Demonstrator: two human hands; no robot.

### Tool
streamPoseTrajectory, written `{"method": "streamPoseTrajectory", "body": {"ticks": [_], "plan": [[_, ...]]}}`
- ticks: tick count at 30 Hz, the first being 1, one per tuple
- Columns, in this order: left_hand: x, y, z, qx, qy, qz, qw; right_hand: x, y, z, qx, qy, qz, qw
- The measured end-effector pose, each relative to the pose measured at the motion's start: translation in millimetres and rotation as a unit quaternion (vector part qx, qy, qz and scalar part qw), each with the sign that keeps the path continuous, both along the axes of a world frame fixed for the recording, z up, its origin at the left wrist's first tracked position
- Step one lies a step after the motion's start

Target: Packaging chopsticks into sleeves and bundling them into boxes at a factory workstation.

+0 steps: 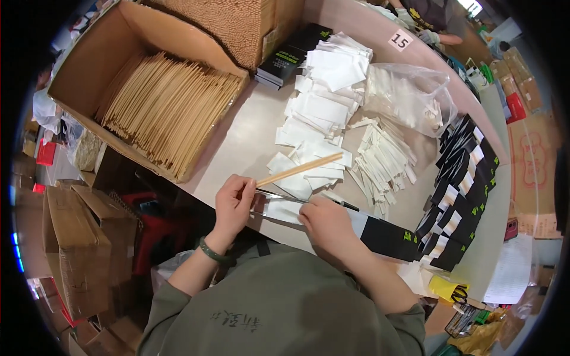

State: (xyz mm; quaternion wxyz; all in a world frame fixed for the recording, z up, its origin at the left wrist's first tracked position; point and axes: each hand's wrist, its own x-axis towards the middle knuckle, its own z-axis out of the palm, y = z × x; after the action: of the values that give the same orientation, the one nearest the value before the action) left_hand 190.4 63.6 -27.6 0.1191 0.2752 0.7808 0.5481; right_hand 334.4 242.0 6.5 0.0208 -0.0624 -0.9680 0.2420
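Observation:
My left hand (233, 202) pinches the near end of a pair of pale wooden chopsticks (300, 169), which slant up to the right over the table. My right hand (325, 222) presses on a long black sleeve (389, 237) with a white napkin (284, 209) at its open left end. A thin dark rod (344, 204) lies just above my right hand. A green bracelet sits on my left wrist.
An open cardboard box (89, 59) full of chopsticks (163, 110) stands at the left. Piles of white napkins (320, 101), small white packets (383, 160), a clear plastic bag (409, 95) and finished black sleeves (460, 190) cover the table (237, 142). Another person works at the far side.

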Motion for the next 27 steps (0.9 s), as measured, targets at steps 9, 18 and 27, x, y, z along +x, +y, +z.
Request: {"method": "streamPoseTrajectory", "body": {"ticks": [9,18,27], "plan": [[-44,-51,11,-0.154,-0.131,-0.124,0.972,57,22,12,-0.025,0.100,-0.028,0.994],[15,34,4,-0.052,0.104,-0.126,0.985,51,17,7,0.015,0.061,-0.033,0.997],[36,40,41,-0.099,-0.132,-0.276,0.947,50,24,13,-0.021,0.071,0.004,0.997]]}}
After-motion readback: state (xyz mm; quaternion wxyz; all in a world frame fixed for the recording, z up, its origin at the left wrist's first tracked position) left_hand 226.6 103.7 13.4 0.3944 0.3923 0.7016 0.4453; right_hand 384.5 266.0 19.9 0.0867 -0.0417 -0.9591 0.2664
